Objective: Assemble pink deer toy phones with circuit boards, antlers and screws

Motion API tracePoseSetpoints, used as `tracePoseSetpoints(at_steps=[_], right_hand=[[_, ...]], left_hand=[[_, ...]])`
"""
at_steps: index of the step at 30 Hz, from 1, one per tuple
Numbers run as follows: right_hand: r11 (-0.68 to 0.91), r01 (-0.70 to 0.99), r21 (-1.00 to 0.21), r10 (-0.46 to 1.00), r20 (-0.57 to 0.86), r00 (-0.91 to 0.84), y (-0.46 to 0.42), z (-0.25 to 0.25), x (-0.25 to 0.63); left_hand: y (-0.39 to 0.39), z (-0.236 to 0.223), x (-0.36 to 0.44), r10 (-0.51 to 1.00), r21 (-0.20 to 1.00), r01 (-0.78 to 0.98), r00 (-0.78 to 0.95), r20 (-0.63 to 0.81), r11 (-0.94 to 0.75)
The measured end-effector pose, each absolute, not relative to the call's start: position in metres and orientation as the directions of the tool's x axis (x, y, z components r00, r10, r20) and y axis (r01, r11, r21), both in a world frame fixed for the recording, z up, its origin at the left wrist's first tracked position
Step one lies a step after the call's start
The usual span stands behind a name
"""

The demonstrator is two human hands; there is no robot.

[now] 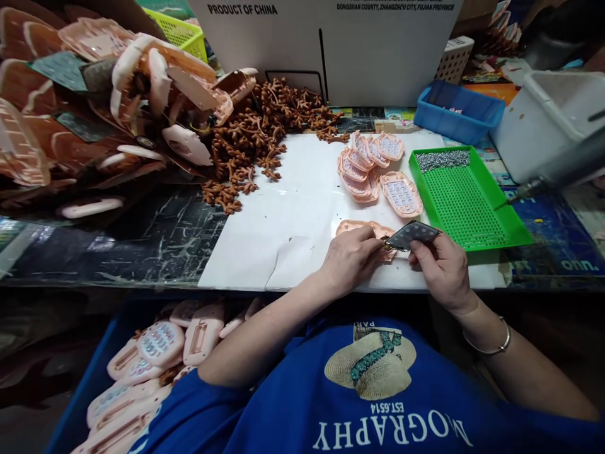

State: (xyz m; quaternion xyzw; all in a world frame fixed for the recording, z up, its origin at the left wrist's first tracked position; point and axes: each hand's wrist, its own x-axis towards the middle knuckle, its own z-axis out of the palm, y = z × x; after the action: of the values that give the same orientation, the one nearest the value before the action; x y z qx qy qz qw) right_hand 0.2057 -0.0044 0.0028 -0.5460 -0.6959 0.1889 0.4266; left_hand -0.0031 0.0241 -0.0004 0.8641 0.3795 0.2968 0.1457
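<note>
A thin grey board (411,236) with pale dots is pinched in my right hand (444,268), tilted above the white work sheet. My left hand (352,257) has its fingers closed at the board's left corner, by a small dark round part; exactly what they grip is hidden. Under both hands lies a pink plastic shell (352,226), partly covered by my left hand. Just beyond it are a pink shell half with a lilac keypad (401,194) and a loose pile of similar keypad shells (359,167).
A green tray (491,208) holds small silver screws (444,160). From the right, a screwdriver (534,187) reaches over its edge. Brown plastic pieces (269,120) and stacked pink shells (184,145) lie left. A blue bin (85,391) of finished-looking pink cases (161,343) stands below.
</note>
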Motion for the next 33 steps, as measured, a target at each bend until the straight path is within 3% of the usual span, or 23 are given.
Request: tracePoseSetpoints(at_steps=[2,9,14,22,28,33], right_hand=[[0.320,0.585,-0.745,0.930,0.365,-0.044,-0.004,0.002,0.206],[0.303,0.605,-0.736,0.938,0.344,-0.051,-0.005,0.000,0.205],[0.251,0.573,-0.780,0.955,0.296,-0.014,-0.005,-0.003,0.205],[0.252,0.560,-0.790,0.953,0.302,-0.003,-0.007,-0.004,0.206],[0.283,0.620,-0.732,0.940,0.340,-0.027,-0.011,-0.006,0.207],[0.275,0.593,-0.756,0.946,0.324,-0.026,-0.014,-0.004,0.209]], left_hand=[[0.025,0.000,-0.004,0.742,0.473,0.574,0.545,0.390,-0.669],[0.026,-0.002,-0.002,0.824,0.622,0.542,0.412,0.389,-0.565],[0.027,0.004,0.000,0.809,0.499,0.638,0.483,0.334,-0.587],[0.027,0.008,-0.009,0.677,0.301,0.607,0.656,0.332,-0.736],[0.027,0.007,-0.005,0.752,0.400,0.638,0.578,0.315,-0.658],[0.029,0.012,-0.007,0.751,0.452,0.607,0.592,0.293,-0.654]])
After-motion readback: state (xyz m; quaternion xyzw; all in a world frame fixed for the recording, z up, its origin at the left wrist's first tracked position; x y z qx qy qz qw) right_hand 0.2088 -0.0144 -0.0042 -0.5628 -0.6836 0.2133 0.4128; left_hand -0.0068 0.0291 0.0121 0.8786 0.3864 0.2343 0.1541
